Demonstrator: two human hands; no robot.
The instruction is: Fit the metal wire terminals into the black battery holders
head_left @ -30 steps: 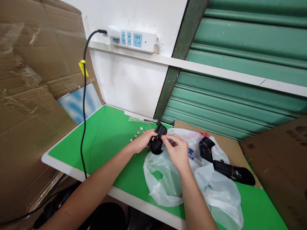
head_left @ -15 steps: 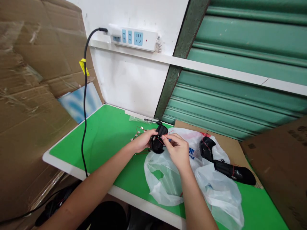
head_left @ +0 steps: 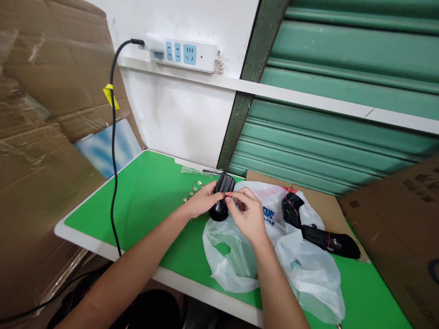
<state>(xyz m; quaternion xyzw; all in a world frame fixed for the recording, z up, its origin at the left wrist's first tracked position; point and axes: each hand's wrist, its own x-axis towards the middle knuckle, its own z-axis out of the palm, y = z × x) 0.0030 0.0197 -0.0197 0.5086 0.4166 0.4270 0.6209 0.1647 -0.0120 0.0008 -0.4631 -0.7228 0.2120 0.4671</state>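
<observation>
Here at the far-left edge of the white plastic bag (head_left: 236, 279), the left hand (head_left: 201, 201) is clamped round the black casing (head_left: 218, 213), thumb across its front, while the right hand (head_left: 250, 215), over that same bag, has thumb and forefinger together on the red wire (head_left: 229, 193)! That casing looks light and stiff, its glossy face probably slippery, so the sides seem the surest hold; the wire, thin and bendy, looks the fragile partner, best pinched gently close to the casing, where a tug should strain it least.
</observation>
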